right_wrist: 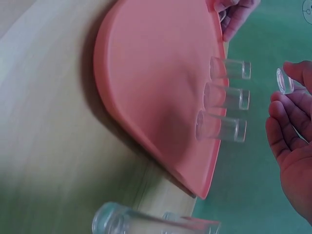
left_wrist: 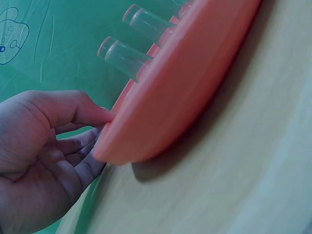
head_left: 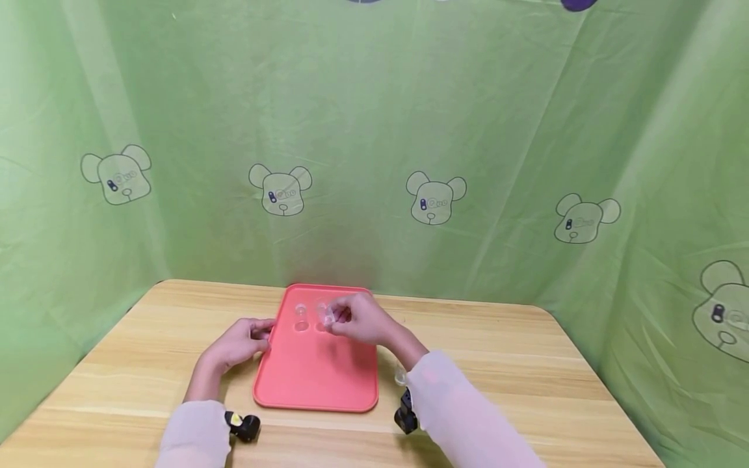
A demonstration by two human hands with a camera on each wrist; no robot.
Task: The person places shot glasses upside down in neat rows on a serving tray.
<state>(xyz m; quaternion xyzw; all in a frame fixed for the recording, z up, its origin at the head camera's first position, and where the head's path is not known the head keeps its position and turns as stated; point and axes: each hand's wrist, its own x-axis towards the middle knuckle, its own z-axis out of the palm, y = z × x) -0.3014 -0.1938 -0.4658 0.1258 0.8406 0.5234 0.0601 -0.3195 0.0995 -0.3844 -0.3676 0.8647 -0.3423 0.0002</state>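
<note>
My left hand (head_left: 240, 341) grips the left edge of a red tray (head_left: 318, 377), thumb on the rim and fingers against its outer side. Near the tray's far end, my right hand (head_left: 359, 318) pinches a small clear glass piece (right_wrist: 285, 80) between thumb and fingers; most of it is hidden by the hand. Three clear straight glasses stand upright in a row on the tray, the nearest to the left hand being one glass (left_wrist: 129, 58). In the right wrist view the middle glass (right_wrist: 227, 96) and its neighbours are apart from the held piece.
More clear glassware (right_wrist: 117, 219) stands on the wooden table (head_left: 497, 364) right of the tray, beside the right forearm. Behind the table hangs a green curtain (head_left: 351, 130) printed with bear heads. A black wrist camera (head_left: 406, 416) hangs under the right sleeve.
</note>
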